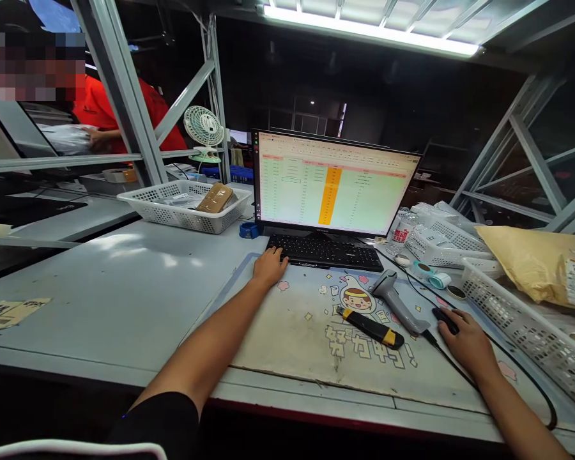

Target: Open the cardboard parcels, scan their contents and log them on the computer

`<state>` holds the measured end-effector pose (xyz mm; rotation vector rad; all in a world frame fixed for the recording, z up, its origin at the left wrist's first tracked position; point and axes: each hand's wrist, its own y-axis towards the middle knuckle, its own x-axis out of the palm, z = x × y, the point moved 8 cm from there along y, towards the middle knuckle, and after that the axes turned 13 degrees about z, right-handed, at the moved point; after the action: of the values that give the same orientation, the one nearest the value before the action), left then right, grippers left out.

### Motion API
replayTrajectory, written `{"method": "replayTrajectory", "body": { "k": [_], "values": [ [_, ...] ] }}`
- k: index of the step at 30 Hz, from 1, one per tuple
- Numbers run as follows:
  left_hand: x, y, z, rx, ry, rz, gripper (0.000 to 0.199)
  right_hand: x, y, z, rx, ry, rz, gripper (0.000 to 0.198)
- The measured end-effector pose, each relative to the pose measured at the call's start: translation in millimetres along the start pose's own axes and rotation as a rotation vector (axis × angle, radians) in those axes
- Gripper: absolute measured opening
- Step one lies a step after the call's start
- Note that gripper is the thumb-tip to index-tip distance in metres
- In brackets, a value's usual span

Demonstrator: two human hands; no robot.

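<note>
My left hand (269, 266) rests at the left end of the black keyboard (330, 252), its fingers stretched onto the keys. Under my right hand (469, 342) lies a black computer mouse (446, 321), with the fingers curved over it. Between the hands, a grey barcode scanner (398, 305) and a black and yellow utility knife (371, 327) lie on the printed desk mat (282, 332). Behind the keyboard stands a monitor (292, 185) showing a spreadsheet with an orange column.
A white basket (211, 222) with a brown parcel (215, 198) stands left of the monitor. To the right are another white basket (512, 306), a large yellow package (531, 262), a bottle (402, 231) and tape rolls (439, 280). A person in red (103, 105) is beyond the frame.
</note>
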<state>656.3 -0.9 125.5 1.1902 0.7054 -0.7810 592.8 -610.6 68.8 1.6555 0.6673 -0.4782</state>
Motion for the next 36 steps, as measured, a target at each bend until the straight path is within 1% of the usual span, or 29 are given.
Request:
{"method": "replayTrajectory", "body": {
  "k": [3,8,15,20,29,36],
  "values": [
    [-3.8,-0.6,1.0,-0.017,0.005,0.015,0.051,0.7,0.8,0.5,0.000,-0.003,0.016,0.061],
    [-4.4,-1.5,1.6,-0.026,0.016,0.018,0.049,3.4,0.1,2.5,-0.014,-0.004,-0.004,0.061],
    [-2.2,-2.3,2.1,0.001,0.035,0.002,0.054,0.8,-0.2,2.2,0.031,-0.019,-0.007,0.058],
    [-1.9,-2.2,3.9,0.047,0.042,0.014,0.051,2.4,-1.1,3.0,0.032,-0.028,-0.042,0.059],
    [-0.4,-1.4,3.7,0.060,0.044,0.022,0.050,1.5,-0.3,1.9,0.009,-0.013,-0.016,0.059],
    [1.1,-1.8,2.9,0.061,0.042,0.029,0.049,2.6,-1.3,0.8,-0.002,-0.009,-0.030,0.060]
  ]
}}
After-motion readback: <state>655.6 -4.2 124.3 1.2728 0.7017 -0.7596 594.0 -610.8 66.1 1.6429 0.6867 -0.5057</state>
